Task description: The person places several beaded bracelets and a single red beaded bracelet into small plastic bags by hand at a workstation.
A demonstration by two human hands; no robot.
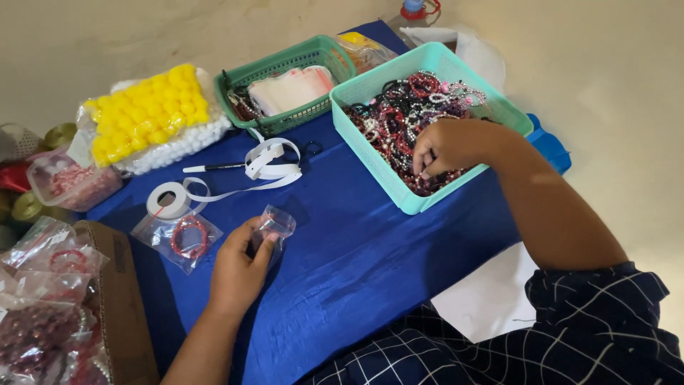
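1. Left of both hands, bagged red bracelets [43, 299] pile up, with a sealed bag holding a red bracelet [187, 237] just beside the left hand [239, 267].
2. That hand pinches a small clear bag [274, 224], seemingly held ready for filling.
3. The right hand [449, 146], fingers curled down, digs into beaded bracelets [399, 121] in a turquoise basket [427, 199]; whether it grips one is unclear.
4. A blue-covered tabletop [356, 249] sits on a pale floor [605, 85].

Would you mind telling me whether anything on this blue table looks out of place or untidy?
Only the white ribbon: it has unwound from its roll and lies in loose loops across the cloth, over a pen. Otherwise nothing stands out; the beads stay inside the tray.
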